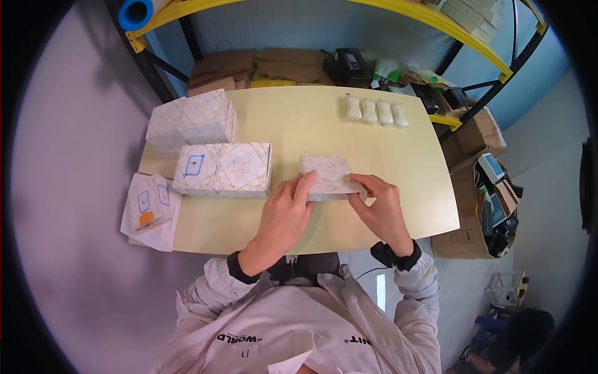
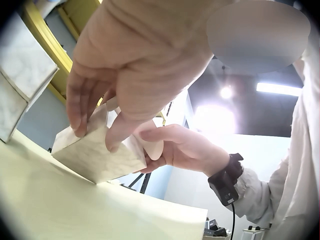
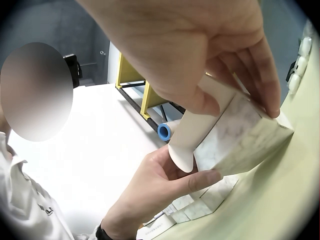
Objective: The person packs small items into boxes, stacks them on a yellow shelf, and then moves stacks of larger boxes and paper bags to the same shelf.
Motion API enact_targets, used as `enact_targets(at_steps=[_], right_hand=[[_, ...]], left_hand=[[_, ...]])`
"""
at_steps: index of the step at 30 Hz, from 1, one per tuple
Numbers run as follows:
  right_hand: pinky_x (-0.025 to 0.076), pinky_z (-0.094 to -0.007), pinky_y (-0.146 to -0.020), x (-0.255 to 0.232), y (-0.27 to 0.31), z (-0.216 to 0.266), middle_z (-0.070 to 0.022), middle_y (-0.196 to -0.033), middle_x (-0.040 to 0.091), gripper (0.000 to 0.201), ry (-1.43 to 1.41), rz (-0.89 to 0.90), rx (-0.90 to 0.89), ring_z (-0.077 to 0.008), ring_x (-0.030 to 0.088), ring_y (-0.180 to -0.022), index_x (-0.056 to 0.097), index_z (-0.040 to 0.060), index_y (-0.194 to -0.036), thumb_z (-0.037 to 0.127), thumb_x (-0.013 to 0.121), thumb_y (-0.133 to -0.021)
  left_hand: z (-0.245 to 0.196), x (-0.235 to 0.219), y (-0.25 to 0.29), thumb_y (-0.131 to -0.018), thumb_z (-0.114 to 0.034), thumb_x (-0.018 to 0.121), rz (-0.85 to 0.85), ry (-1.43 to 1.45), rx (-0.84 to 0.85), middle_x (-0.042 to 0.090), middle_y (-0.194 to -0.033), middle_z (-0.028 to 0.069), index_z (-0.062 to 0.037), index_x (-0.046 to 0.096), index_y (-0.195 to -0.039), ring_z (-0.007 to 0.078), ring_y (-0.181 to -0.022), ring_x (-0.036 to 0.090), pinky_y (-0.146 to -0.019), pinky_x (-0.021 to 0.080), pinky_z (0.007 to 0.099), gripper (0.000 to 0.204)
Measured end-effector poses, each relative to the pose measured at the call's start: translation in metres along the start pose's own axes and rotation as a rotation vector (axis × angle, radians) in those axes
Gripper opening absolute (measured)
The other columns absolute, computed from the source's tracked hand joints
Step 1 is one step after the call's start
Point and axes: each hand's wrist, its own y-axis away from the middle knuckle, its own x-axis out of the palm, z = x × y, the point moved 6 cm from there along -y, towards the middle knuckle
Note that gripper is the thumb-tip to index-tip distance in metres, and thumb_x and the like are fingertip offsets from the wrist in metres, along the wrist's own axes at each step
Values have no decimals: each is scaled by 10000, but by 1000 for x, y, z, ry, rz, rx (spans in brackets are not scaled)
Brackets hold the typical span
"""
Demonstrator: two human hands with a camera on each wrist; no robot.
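A small marble-patterned carton [image 1: 325, 167] is held at the front middle of the table, low over its surface. My left hand [image 1: 283, 209] grips its left side, thumb and fingers on opposite faces. On the other side my right hand [image 1: 383, 209] holds the carton at its right end. In the right wrist view a white flap [image 3: 181, 156] with a rounded tongue sticks out from the carton's open end, under the right thumb. The left wrist view also shows this flap [image 2: 154, 149] near the right fingers. The carton's inside is hidden.
Marble-patterned boxes [image 1: 244, 168] stand in rows at the left, some blue-marked. A box [image 1: 151, 202] with an orange patch sits on a white sheet [image 1: 165, 240]. Several white wrapped pieces [image 1: 369, 111] lie at the back right. Beyond are a yellow-black shelf [image 1: 436, 25] and a filled cardboard box [image 1: 461, 240].
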Motion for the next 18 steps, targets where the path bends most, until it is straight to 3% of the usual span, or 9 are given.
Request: enact_targets(at_steps=[2,6,8,14,16,18], right_hand=[[597,-365,-758,0,-1,3,-202,-973,750,359,-15,-19,-26,-273,711,-783,754,-53,-1220,54,768,-878],[635,-359,-782,0,-5,9,-202,-992,764,351,-45,-67,-71,-281,761,-816,738,-61,-1245,49,776,-913],[646,-358,-791,-1,-7,10,-200,-999,768,354,-69,-92,-84,-283,776,-831,731,-63,-1258,47,779,-925],[650,-350,-780,-4,-12,21,-206,-1011,763,351,-52,-45,-60,-274,789,-853,717,-84,-1280,62,785,-967],[640,-324,-788,-4,-12,20,-184,-1024,765,325,-105,-24,-37,-218,767,-890,721,-89,-1290,44,758,-996],[645,-333,-774,-5,-14,18,-196,-1019,762,310,-106,-19,-54,-243,778,-872,721,-98,-1274,48,753,-1003]], left_hand=[[-1,-8,-2,-887,-93,846,-38,5,-10,713,-1228,224,-24,557,-1468,405,-1088,706,-895,594,476,653],[1,-14,-4,-889,-112,846,-9,-25,-33,728,-1160,214,23,534,-1456,399,-1024,720,-864,606,468,661],[5,-18,-5,-924,-142,846,-36,36,-54,745,-1021,220,-15,561,-1459,411,-900,735,-789,591,479,619],[13,-31,-13,-969,-281,828,43,31,-126,751,-954,229,5,580,-1448,406,-864,752,-752,588,473,610],[18,-32,-15,-973,-297,823,47,47,-134,753,-956,232,7,585,-1455,402,-864,757,-752,590,472,617],[22,-31,-17,-978,-313,818,52,64,-140,755,-957,235,9,590,-1462,399,-863,763,-751,592,471,625]])
